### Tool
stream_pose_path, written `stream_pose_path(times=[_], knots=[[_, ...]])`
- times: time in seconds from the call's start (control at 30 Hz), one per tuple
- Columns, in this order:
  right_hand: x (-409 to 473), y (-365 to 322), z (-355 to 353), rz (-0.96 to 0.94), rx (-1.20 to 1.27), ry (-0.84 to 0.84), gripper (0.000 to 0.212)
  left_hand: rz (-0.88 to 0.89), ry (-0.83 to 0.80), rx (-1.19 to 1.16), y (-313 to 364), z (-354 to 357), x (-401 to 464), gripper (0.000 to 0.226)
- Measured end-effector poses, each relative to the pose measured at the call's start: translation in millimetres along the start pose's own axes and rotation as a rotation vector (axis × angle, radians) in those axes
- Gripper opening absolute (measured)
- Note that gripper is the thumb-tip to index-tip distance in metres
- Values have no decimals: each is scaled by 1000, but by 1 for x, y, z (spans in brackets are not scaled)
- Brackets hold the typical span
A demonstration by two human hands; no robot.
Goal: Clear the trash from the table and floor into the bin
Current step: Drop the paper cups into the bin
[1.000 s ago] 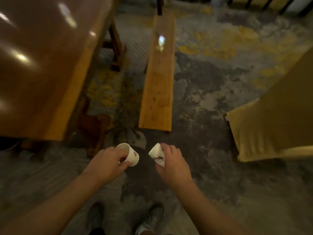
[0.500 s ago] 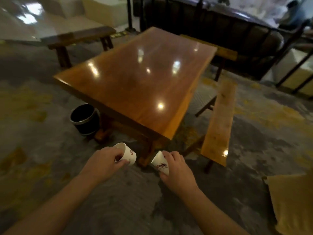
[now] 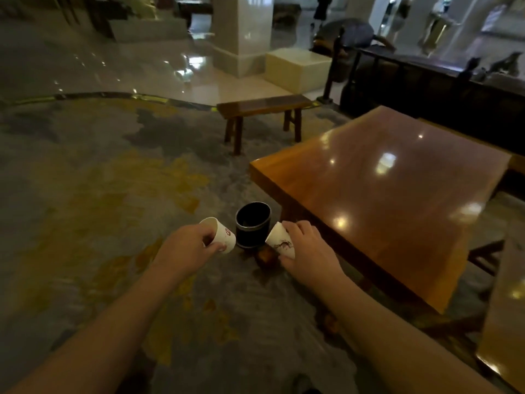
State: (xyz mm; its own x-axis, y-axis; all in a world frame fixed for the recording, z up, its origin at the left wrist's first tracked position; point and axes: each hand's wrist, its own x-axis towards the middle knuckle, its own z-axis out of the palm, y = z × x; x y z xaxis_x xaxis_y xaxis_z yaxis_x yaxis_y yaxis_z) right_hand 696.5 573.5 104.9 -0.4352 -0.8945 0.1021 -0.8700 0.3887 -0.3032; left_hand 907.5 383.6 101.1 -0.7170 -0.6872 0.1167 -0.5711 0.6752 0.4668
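Note:
A small black round bin (image 3: 252,224) stands on the carpet beside the near left corner of the wooden table (image 3: 380,200). My left hand (image 3: 189,250) holds a white paper cup with a red mark (image 3: 221,234), tilted, just left of the bin. My right hand (image 3: 308,251) grips a white paper cup with a dark branch print (image 3: 279,243), tilted, just right of the bin. Both cups are level with the bin's side, mouths pointing up and left.
A dark wooden bench (image 3: 264,108) stands beyond the bin on the carpet edge. A second bench (image 3: 502,317) runs along the table's right side. A white pillar (image 3: 241,32) and a cream box (image 3: 298,66) stand on the shiny floor further back. Patterned carpet spreads to the left.
The view has swung left and up from the floor and bench to the table's other side. The bin now sits between my two hands. Both cups stay gripped.

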Motion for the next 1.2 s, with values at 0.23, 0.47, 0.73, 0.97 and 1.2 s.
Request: stream_pose_path(times=[0.23, 0.47, 0.73, 0.97, 1.2], knots=[[131, -27, 48, -66, 34, -53, 75, -71, 44, 20, -77, -1, 84, 33], [297, -15, 102, -87, 113, -74, 72, -152, 32, 79, -144, -10, 214, 24], [443, 2, 120, -47, 75, -99, 72, -168, -4, 84, -179, -18, 365, 25], [540, 18, 149, 159, 62, -57, 70, -2, -135, -21, -231, 20, 526, 32], [618, 6, 200, 547, 21, 19, 79, 333, -317, 68, -273, 55, 691, 33]])
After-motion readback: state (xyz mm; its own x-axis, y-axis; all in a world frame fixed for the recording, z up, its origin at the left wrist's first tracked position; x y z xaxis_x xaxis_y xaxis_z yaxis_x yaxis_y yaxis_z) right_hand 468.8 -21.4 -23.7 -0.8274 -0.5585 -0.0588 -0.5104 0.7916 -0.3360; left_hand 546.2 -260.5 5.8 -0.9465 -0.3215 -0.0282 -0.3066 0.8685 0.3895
